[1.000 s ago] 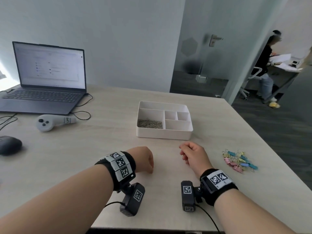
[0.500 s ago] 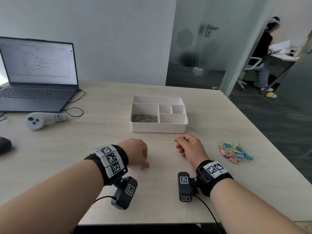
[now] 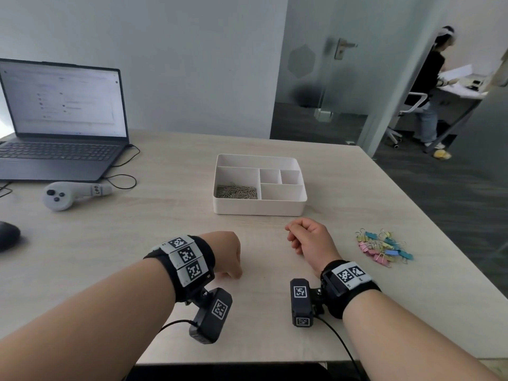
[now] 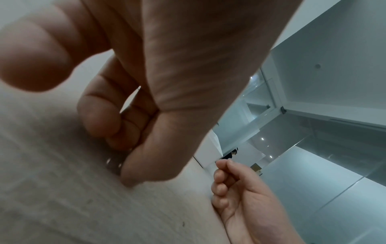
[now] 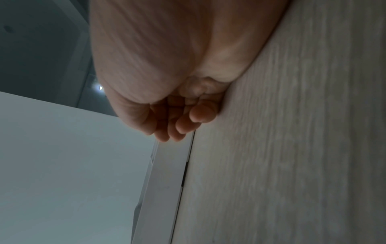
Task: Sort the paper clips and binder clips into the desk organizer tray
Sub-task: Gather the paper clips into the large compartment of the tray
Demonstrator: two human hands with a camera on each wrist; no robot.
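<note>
The left hand [image 3: 226, 254] pinched a paper clip [image 4: 114, 162] against the table [image 3: 137, 229]; the right hand [image 3: 310, 239] lay loosely curled, holding nothing. Binder clips [image 3: 383, 247] lay right, tray [image 3: 259, 207] beyond, laptop [image 3: 63, 119] far left.

Seen from the head camera, the left hand [image 3: 226, 253] hides its own fingers behind its knuckles; the left wrist view shows only a blurred glint of metal [image 4: 114, 162] under the thumb against the surface [image 3: 115, 243] (too smeared to name). The right hand [image 3: 309, 239] curls over a palm that no view opens. The laptop [image 3: 61, 125] and mouse [image 3: 8, 237] are cut by the left edge. The binder clips [image 3: 383, 247] are too small to count.
</note>
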